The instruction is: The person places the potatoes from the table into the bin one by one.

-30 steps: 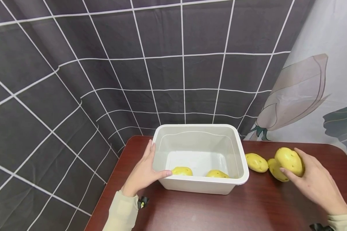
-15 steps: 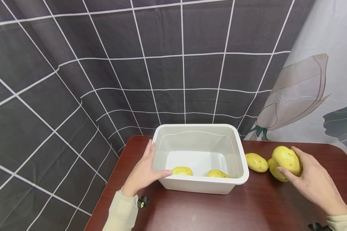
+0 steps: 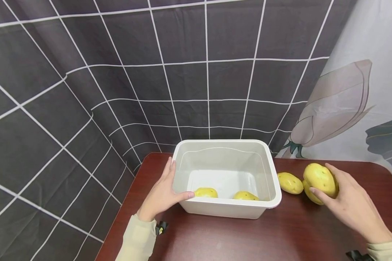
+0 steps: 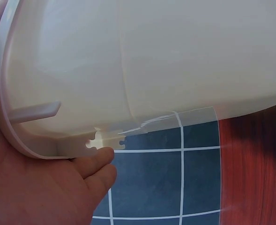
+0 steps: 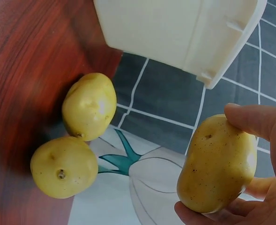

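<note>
My left hand (image 3: pixel 160 199) holds the near left corner of a white plastic tub (image 3: pixel 220 212), its thumb on the front rim and its fingers along the left side. In the left wrist view, fingertips (image 4: pixel 100 173) show beneath the tub's rim. Two yellow potatoes, a left one (image 3: pixel 205 193) and a right one (image 3: pixel 245 196), lie inside the tub, partly hidden by its front wall. To the right, my right hand (image 3: pixel 356 199) grips another potato (image 5: pixel 218 164) between thumb and fingers, raised above the table.
Two more potatoes, one beside the tub (image 3: pixel 290 183) and one partly behind the held potato (image 3: pixel 310 195), rest on the reddish-brown table (image 3: pixel 235 239). Behind the table hang a dark grid-patterned cloth (image 3: pixel 228 83) and a pale flower-printed cloth (image 3: pixel 343 105).
My right hand has shifted slightly left and up with the potato, toward the tub. The left hand and the tub have stayed in place.
</note>
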{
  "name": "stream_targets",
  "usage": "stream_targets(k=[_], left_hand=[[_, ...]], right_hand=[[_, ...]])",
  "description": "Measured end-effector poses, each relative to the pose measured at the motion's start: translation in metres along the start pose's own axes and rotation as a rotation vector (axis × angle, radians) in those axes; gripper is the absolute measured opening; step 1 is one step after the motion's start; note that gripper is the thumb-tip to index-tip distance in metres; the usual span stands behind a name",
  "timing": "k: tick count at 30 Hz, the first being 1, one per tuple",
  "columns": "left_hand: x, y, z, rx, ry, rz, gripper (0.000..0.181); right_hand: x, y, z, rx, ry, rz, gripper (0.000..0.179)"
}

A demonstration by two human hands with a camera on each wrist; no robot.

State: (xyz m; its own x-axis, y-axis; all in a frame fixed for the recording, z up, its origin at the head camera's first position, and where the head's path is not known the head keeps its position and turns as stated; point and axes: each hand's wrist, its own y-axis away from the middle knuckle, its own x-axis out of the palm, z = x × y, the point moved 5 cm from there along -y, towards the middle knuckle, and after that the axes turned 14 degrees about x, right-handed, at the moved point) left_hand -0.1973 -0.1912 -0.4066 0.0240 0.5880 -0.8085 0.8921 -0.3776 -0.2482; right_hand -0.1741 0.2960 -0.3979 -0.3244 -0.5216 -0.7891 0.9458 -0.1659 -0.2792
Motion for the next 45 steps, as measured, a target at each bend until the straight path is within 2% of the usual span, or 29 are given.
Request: stream_targets(k=[24,34,45], left_hand=[[0.000,-0.001,0.000,-0.008,0.000,0.007,0.128],[0.001,0.000,0.001,-0.017,0.007,-0.002,0.124],[0.000,-0.001,0.001,0.000,0.004,-0.008,0.125]], right_hand=[[-0.001,0.000,0.020,-0.023,-0.026,0.035,0.084],[0.002,0.000,0.031,-0.049,-0.048,0.015,0.082],[0.000,-0.001,0.040,-0.055,-0.051,0.002,0.080]])
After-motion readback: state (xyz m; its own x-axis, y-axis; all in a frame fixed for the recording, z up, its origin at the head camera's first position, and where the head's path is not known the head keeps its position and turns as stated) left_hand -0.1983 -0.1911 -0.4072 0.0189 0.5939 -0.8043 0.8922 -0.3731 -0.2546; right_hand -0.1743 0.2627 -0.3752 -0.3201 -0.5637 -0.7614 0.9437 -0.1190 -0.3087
